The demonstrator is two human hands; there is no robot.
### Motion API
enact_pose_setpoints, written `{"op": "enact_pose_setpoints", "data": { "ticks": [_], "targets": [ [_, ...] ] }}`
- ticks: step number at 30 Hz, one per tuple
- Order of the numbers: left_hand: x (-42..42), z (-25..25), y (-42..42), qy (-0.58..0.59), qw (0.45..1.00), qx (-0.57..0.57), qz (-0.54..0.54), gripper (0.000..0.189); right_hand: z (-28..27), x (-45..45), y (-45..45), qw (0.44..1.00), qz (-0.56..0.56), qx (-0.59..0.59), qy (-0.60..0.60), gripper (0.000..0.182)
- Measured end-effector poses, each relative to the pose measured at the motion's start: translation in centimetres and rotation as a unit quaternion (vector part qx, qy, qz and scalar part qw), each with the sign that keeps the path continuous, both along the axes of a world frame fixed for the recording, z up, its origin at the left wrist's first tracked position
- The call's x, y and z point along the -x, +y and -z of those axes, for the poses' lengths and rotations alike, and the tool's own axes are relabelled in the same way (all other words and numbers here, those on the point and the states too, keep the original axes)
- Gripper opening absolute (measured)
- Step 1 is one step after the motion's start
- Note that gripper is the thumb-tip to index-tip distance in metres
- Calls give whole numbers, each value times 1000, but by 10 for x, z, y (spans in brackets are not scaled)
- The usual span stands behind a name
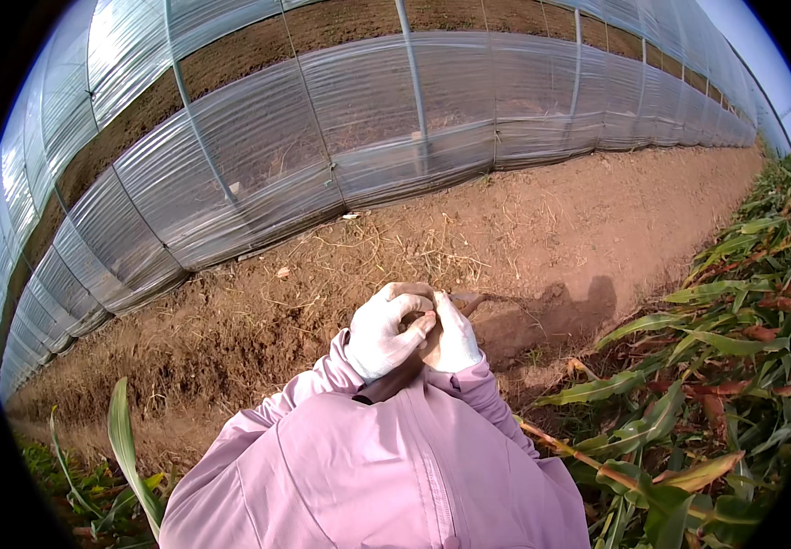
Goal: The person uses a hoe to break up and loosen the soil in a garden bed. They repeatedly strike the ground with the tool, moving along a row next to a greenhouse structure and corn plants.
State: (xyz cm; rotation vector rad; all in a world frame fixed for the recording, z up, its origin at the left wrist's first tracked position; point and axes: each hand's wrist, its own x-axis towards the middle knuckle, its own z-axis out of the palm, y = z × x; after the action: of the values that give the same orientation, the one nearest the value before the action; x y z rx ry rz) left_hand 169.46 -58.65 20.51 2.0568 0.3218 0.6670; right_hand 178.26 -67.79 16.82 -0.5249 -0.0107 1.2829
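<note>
Both my hands wear white knit gloves and meet close together before my chest. My left hand [385, 333] has its fingers curled, with the thumb pointing at the other hand. Against its fingertips rests my right hand [456, 337], its fingers bent inward. A dark brown pole-like handle [399, 381] runs from the front of my jacket up beneath the gloves. Past the right hand, a brown piece that looks like a tool's head [472, 302] shows over the soil. Whether either hand grips the handle is hidden by the fingers.
A plastic-film greenhouse wall [382, 103] with metal ribs curves across the far side. Bare soil [594, 206] with dry straw [447, 250] lies before me. Leafy green stalks [731, 343] crowd the right side. Another long leaf [128, 439] rises at lower left.
</note>
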Motion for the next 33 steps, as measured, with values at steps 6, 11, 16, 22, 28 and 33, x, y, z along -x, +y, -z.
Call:
{"op": "enact_pose_setpoints", "data": {
  "ticks": [6,11,16,22,28,33],
  "targets": [
    [-7,-11,2,-38,987,-142,63,14,-1,-5,0,995,-38,-23,88,36],
    [-5,-5,0,7,988,-140,61,13,11,-5,10,986,-34,65,147,25],
    [1,-27,2,-108,993,-27,47,10,25,3,6,840,-118,81,-524,17],
    [25,-123,7,-283,806,397,335,14,-7,5,24,865,-280,-21,-415,18],
    [27,-177,-10,-430,638,225,598,16,40,5,25,922,-363,130,-28,22],
    [32,-176,-8,-422,649,205,599,17,32,5,24,928,-334,156,-52,20]
  ]
}}
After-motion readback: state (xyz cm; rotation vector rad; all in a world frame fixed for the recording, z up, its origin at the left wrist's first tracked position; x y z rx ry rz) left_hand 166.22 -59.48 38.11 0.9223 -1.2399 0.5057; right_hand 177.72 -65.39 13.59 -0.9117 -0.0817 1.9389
